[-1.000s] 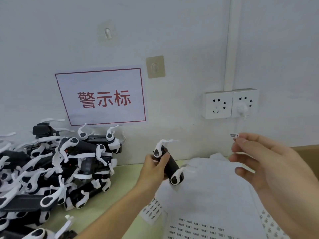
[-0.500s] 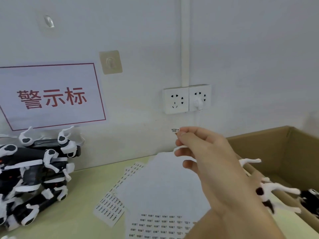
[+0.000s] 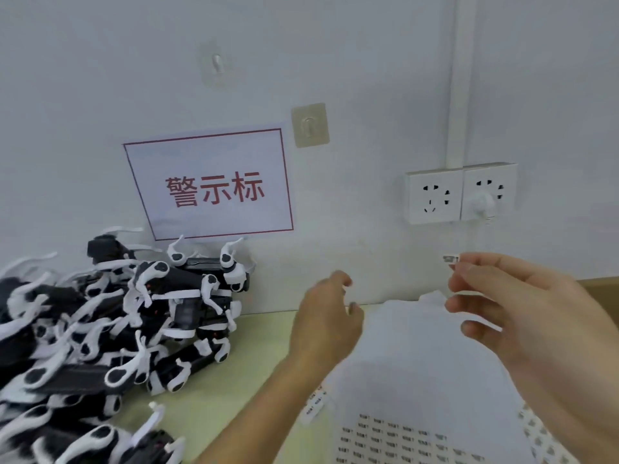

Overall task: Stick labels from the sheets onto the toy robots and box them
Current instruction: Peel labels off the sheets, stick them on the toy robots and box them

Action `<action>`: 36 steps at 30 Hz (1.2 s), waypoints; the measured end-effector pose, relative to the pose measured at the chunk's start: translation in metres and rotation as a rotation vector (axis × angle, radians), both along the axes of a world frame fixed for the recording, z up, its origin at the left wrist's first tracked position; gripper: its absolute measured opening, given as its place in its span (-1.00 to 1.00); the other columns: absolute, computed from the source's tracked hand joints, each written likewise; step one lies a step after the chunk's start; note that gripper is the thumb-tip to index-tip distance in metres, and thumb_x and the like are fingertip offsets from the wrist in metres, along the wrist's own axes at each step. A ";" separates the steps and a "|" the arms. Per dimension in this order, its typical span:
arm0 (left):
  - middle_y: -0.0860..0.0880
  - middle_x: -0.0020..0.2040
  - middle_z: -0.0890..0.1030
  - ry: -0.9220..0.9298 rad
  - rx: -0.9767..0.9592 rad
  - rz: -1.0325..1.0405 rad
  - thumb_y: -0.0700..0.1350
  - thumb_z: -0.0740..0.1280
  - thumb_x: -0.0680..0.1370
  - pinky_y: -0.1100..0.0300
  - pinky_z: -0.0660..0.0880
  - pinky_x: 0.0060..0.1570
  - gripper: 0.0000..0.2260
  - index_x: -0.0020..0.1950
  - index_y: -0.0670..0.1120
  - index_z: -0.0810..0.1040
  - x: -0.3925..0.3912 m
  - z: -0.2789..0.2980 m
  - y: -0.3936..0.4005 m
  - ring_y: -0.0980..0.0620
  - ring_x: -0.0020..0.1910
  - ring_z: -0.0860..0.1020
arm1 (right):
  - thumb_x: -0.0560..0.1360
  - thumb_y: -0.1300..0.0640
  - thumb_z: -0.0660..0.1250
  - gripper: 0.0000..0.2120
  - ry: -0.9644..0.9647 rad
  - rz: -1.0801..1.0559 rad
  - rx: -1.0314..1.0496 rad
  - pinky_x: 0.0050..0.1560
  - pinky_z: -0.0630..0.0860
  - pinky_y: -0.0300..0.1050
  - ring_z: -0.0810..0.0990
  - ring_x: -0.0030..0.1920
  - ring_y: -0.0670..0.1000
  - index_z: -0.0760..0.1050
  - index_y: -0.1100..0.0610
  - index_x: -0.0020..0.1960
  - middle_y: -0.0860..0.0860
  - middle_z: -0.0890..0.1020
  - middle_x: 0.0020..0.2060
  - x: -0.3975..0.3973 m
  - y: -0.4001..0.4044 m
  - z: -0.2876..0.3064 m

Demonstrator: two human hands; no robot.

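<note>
Tiny white printed label [image 3: 450, 259] pinched by right hand [image 3: 522, 316], left hand [image 3: 326, 324] loosely curled, empty

The toy robots [image 3: 110, 329] are black with white limbs. The desk [image 3: 264, 349] is pale yellow-green. The label sheets [image 3: 412, 390] are white, printed with rows of small dark marks. The label [image 3: 450, 259] is white with dark print. The wall sign [image 3: 211, 185] is white with a red border and red characters. The box [image 3: 599, 289] is brown.

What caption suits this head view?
Right hand pinches a label; empty left hand reaches toward piled toy robots.
</note>
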State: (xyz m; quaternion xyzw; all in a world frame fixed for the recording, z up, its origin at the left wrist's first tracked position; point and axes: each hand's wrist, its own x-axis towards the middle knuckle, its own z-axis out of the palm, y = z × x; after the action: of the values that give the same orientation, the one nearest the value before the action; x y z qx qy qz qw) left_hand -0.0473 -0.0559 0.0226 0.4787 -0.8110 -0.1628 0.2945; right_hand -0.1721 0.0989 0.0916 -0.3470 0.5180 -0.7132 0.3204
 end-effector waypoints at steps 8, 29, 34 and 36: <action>-0.17 0.36 0.45 -0.923 -0.019 0.578 -0.05 0.30 0.54 -0.10 0.30 0.37 -0.55 0.40 -0.16 0.35 0.124 0.064 -0.106 -0.17 0.40 0.33 | 0.51 0.19 0.40 -0.70 0.020 0.013 0.000 -0.31 0.41 -0.09 0.62 -0.42 -0.10 0.70 -0.10 -0.32 -0.04 0.66 -0.38 0.011 -0.010 -0.005; -0.12 -0.22 0.73 1.200 0.599 -0.003 0.03 0.41 0.56 -0.04 0.68 -0.19 -0.80 0.08 -0.05 0.56 0.053 0.086 0.025 -0.05 -0.27 0.71 | 0.52 0.22 0.39 -0.75 0.021 -0.008 0.011 -0.31 0.41 -0.08 0.61 -0.38 -0.05 0.71 0.03 -0.28 -0.02 0.65 -0.37 0.004 -0.010 -0.009; -0.11 -0.14 0.62 1.529 1.105 -0.293 0.04 0.37 0.45 0.20 0.53 -0.33 -0.75 0.05 -0.06 0.60 0.043 0.047 0.067 -0.07 -0.19 0.62 | 0.53 0.22 0.39 -0.87 0.007 -0.015 0.044 -0.26 0.41 -0.07 0.60 -0.34 -0.03 0.66 0.13 -0.18 0.00 0.64 -0.34 0.003 -0.010 -0.010; -0.10 -0.04 0.60 1.527 1.178 -0.276 0.02 0.37 0.47 0.35 0.29 -0.44 -0.78 0.08 0.00 0.60 0.037 0.041 0.070 -0.10 -0.17 0.64 | 0.53 0.21 0.39 -0.90 0.011 -0.023 0.062 -0.24 0.42 -0.06 0.60 -0.30 -0.02 0.66 0.14 -0.13 0.00 0.64 -0.33 0.003 -0.011 -0.011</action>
State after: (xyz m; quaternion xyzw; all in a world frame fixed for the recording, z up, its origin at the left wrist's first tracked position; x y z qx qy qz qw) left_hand -0.0107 0.0139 0.0634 0.2157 -0.2396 -0.8420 0.4325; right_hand -0.1687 0.0883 0.0808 -0.3349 0.5455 -0.6984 0.3201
